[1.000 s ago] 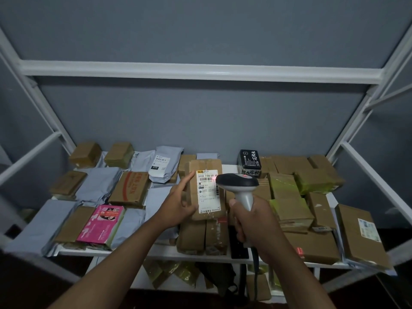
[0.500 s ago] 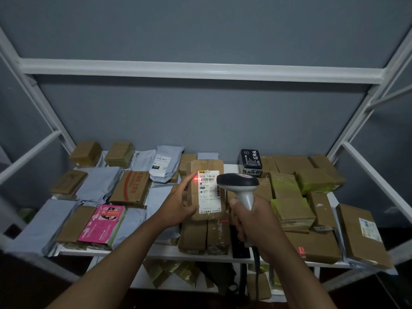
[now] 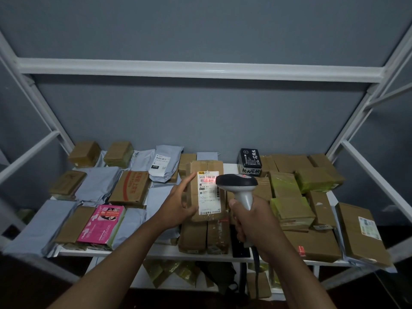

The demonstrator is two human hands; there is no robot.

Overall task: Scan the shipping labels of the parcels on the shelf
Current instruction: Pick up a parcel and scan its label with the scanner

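Observation:
A brown cardboard parcel [image 3: 206, 214] stands tilted up in the middle of the shelf, its white shipping label [image 3: 209, 195] facing me. My left hand [image 3: 178, 205] holds the parcel by its left edge, index finger stretched up along the side and thumb on the front. My right hand [image 3: 250, 221] grips the handle of a grey barcode scanner [image 3: 239, 186], whose dark head points at the label. A red scan line lies across the barcode near the label's top.
The white shelf [image 3: 138, 252] is packed with brown boxes, grey mailer bags [image 3: 166, 163], a pink box [image 3: 102, 224], a black box [image 3: 249, 161] and green-taped parcels [image 3: 289, 197]. White frame rails run on both sides. More parcels lie on the level below.
The red scan light moved from the label's left edge onto the barcode. The parcel and both hands have stayed almost still.

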